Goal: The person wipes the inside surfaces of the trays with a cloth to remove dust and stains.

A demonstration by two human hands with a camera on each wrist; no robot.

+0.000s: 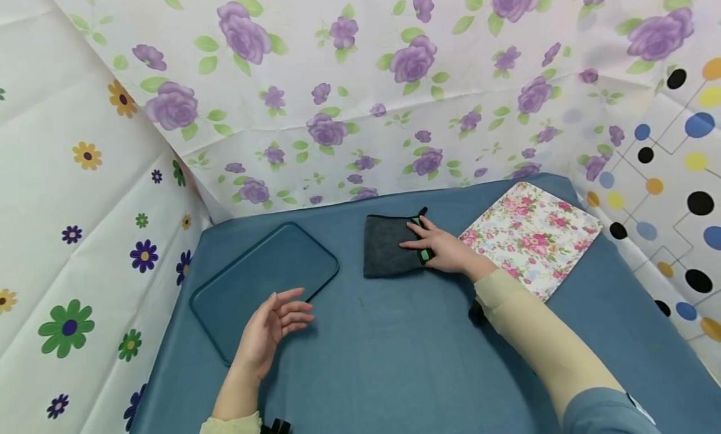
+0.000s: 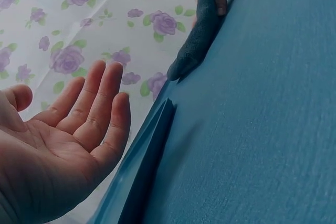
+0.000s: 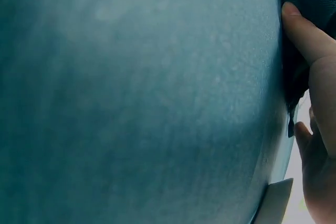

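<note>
A dark grey cloth pouch point(image 1: 388, 246) with black edging, green marks and a small black loop lies at the back middle of the table. My right hand point(image 1: 447, 249) rests on its right end, fingers spread and nearly straight. In the right wrist view the thumb point(image 3: 296, 22) touches the pouch's edge. My left hand point(image 1: 270, 327) hovers near the front right edge of a blue rectangular tray point(image 1: 321, 249), palm turned inward and fingers loosely extended. Nothing lies in that hand point(image 2: 79, 140) in the left wrist view.
A square board point(image 1: 535, 237) with pink flowers lies at the right, partly behind my right forearm. Blue cloth covers the table point(image 1: 383, 359). Patterned sheets point(image 1: 327, 96) hang along the back and both sides.
</note>
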